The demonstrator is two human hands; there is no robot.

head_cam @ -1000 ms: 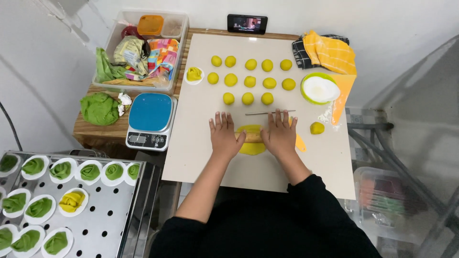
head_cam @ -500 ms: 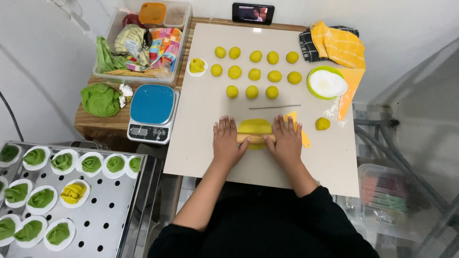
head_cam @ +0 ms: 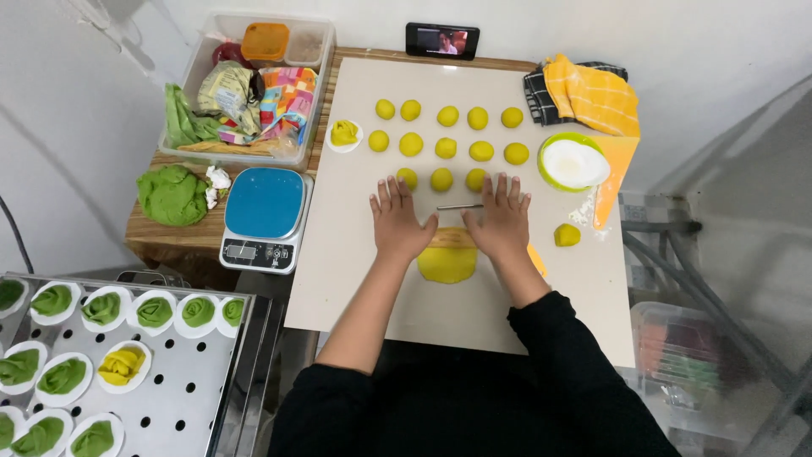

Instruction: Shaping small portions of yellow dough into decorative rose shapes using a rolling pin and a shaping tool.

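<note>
My left hand and my right hand lie flat, fingers spread, on the two ends of a pale wooden rolling pin. The pin rests across the far edge of a flattened yellow dough disc on a beige mat. Just beyond my fingertips lies a thin metal rod. Past it sit several yellow dough balls in rows. My palms hide most of the pin.
A blue kitchen scale stands left of the mat, with a green dough lump and a plastic bin nearby. A green-rimmed flour bowl and a small yellow dough piece lie right. A perforated tray of green shaped pieces sits lower left.
Both hands have pushed the rolling pin away from me, from over the dough to its far edge. The dough disc now shows below my hands and looks wider.
</note>
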